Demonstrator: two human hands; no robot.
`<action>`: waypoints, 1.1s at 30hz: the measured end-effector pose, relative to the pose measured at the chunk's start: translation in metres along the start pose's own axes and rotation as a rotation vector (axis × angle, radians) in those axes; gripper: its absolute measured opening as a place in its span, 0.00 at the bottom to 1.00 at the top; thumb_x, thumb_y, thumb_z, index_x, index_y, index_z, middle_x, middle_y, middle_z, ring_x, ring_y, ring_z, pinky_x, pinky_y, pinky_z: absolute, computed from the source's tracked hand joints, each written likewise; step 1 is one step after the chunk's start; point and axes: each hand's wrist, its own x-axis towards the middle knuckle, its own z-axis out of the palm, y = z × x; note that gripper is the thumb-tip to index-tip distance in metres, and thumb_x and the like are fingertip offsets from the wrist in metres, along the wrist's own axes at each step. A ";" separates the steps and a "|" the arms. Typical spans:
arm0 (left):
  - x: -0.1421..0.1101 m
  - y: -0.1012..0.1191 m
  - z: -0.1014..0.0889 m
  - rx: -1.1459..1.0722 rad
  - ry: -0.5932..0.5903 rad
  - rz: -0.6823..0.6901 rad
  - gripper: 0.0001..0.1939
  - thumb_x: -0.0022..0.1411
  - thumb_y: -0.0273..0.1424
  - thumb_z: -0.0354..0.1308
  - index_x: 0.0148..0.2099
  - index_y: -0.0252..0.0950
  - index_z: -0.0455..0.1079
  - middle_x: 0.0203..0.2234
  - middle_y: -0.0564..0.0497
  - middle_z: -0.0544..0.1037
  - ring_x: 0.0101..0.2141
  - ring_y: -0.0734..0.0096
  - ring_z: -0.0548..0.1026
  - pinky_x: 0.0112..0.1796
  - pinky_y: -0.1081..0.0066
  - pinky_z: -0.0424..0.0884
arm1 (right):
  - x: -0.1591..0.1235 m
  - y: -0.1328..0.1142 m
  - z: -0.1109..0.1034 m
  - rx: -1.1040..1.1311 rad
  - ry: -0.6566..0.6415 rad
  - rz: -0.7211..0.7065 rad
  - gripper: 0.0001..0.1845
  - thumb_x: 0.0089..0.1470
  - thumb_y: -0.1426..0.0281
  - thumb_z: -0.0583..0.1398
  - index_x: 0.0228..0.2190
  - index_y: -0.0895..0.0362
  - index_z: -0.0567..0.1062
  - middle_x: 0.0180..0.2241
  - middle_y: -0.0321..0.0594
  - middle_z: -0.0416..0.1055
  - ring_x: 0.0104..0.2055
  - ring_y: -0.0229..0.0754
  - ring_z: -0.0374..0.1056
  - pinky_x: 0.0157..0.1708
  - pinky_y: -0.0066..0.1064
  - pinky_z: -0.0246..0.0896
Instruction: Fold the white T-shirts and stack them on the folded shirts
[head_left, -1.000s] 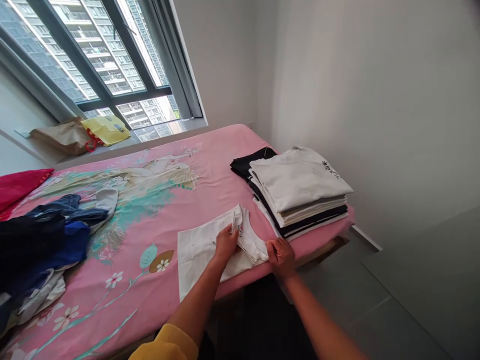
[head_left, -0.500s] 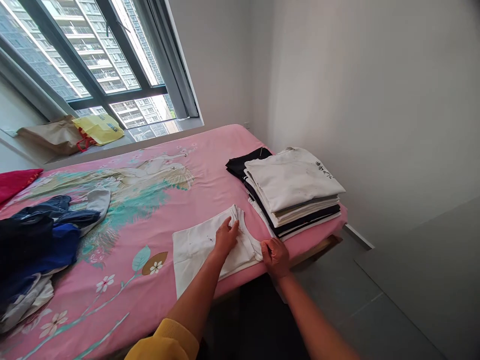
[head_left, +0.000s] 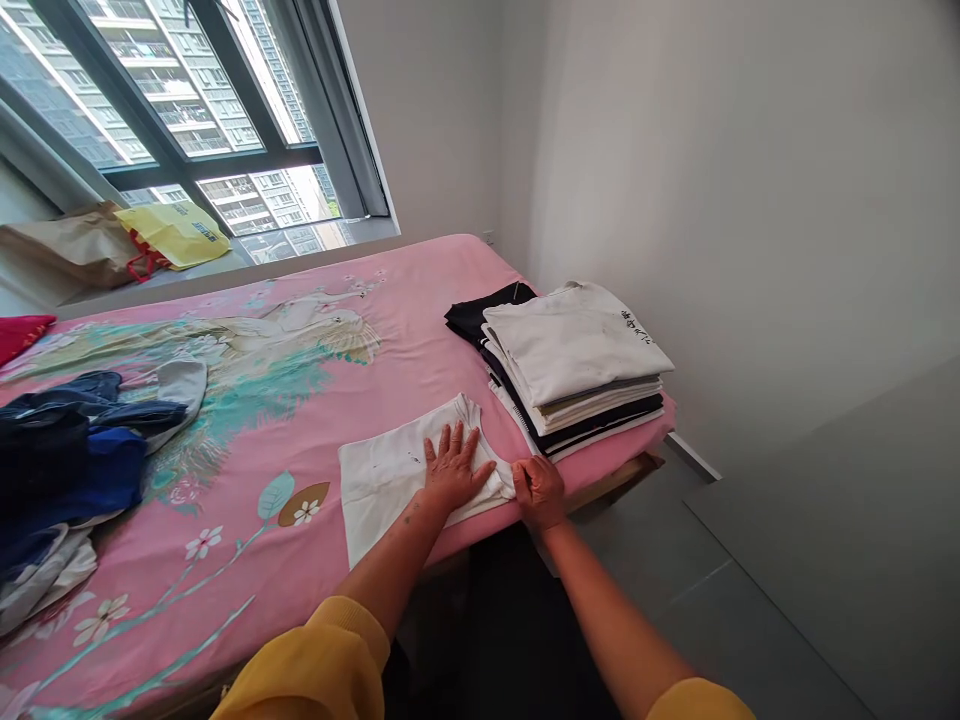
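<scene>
A white folded shirt (head_left: 382, 478) lies on the pink flowered bedsheet (head_left: 300, 400) near the bed's front edge. My left hand (head_left: 453, 467) rests flat on the shirt's right part, fingers spread. At the bed's edge my right hand (head_left: 538, 490) pinches the shirt's right end with closed fingers. Just right of the shirt stands a pile of folded white and black clothes (head_left: 574, 362).
A heap of unfolded blue, dark and white clothes (head_left: 67, 470) lies at the bed's left. Something red (head_left: 19, 335) lies at the far left edge. Brown and yellow bags (head_left: 112, 240) sit on the window sill. A grey floor (head_left: 787, 560) and white wall are to the right.
My left hand has let go of the shirt's folded edge and flattened onto it, pressing the fold down. My right hand stays pinched at the shirt's end. The camera moved slightly.
</scene>
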 end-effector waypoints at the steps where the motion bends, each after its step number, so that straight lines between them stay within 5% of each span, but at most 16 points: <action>1: -0.003 0.001 -0.002 -0.010 0.001 0.015 0.41 0.56 0.58 0.41 0.67 0.44 0.44 0.66 0.47 0.43 0.64 0.49 0.38 0.57 0.39 0.34 | 0.000 0.000 0.000 -0.009 -0.002 0.007 0.10 0.58 0.72 0.51 0.26 0.55 0.68 0.25 0.38 0.66 0.31 0.39 0.61 0.35 0.31 0.54; 10: -0.029 0.020 0.001 -0.089 0.054 0.090 0.40 0.56 0.57 0.42 0.65 0.41 0.49 0.65 0.43 0.47 0.64 0.54 0.43 0.58 0.42 0.30 | -0.002 -0.006 -0.005 0.052 -0.027 0.023 0.12 0.59 0.70 0.50 0.27 0.56 0.69 0.26 0.38 0.67 0.32 0.39 0.61 0.37 0.31 0.55; 14: -0.060 0.017 -0.002 -0.112 0.158 0.128 0.40 0.57 0.55 0.45 0.66 0.39 0.48 0.65 0.43 0.46 0.64 0.55 0.43 0.59 0.44 0.31 | -0.005 -0.005 -0.007 0.131 -0.024 0.046 0.12 0.59 0.67 0.51 0.26 0.56 0.69 0.26 0.37 0.67 0.32 0.39 0.61 0.36 0.31 0.56; 17: -0.097 0.004 0.000 -0.091 0.248 0.116 0.37 0.59 0.50 0.47 0.65 0.38 0.49 0.65 0.44 0.47 0.64 0.56 0.44 0.59 0.45 0.31 | -0.007 -0.002 -0.006 0.194 -0.011 0.103 0.12 0.58 0.65 0.53 0.27 0.56 0.70 0.26 0.37 0.67 0.31 0.39 0.62 0.35 0.30 0.57; 21: -0.127 -0.041 -0.009 -0.070 0.300 -0.001 0.26 0.64 0.37 0.44 0.62 0.36 0.55 0.62 0.45 0.55 0.63 0.61 0.49 0.60 0.47 0.36 | -0.009 -0.007 -0.008 0.292 0.024 0.274 0.15 0.56 0.60 0.54 0.27 0.57 0.71 0.25 0.37 0.69 0.30 0.39 0.64 0.33 0.30 0.59; 26: -0.117 -0.094 -0.031 -0.120 0.324 -0.133 0.21 0.63 0.25 0.42 0.56 0.37 0.65 0.58 0.47 0.65 0.60 0.64 0.57 0.60 0.53 0.47 | -0.001 -0.057 -0.020 0.474 0.129 0.437 0.15 0.56 0.58 0.53 0.30 0.57 0.71 0.26 0.38 0.69 0.29 0.39 0.65 0.31 0.29 0.61; 30: -0.106 -0.094 -0.031 -0.168 0.259 -0.078 0.22 0.59 0.21 0.44 0.53 0.36 0.68 0.56 0.46 0.68 0.59 0.65 0.59 0.61 0.56 0.49 | 0.023 -0.111 -0.017 0.535 -0.076 0.221 0.12 0.58 0.62 0.52 0.34 0.56 0.71 0.31 0.39 0.71 0.35 0.40 0.67 0.37 0.30 0.62; 33: -0.102 -0.080 -0.026 -0.200 0.260 -0.068 0.24 0.57 0.19 0.44 0.54 0.36 0.67 0.56 0.45 0.67 0.60 0.64 0.58 0.60 0.55 0.50 | 0.052 -0.126 0.008 0.416 -0.240 0.086 0.14 0.59 0.67 0.48 0.39 0.56 0.71 0.38 0.42 0.72 0.42 0.41 0.68 0.43 0.33 0.62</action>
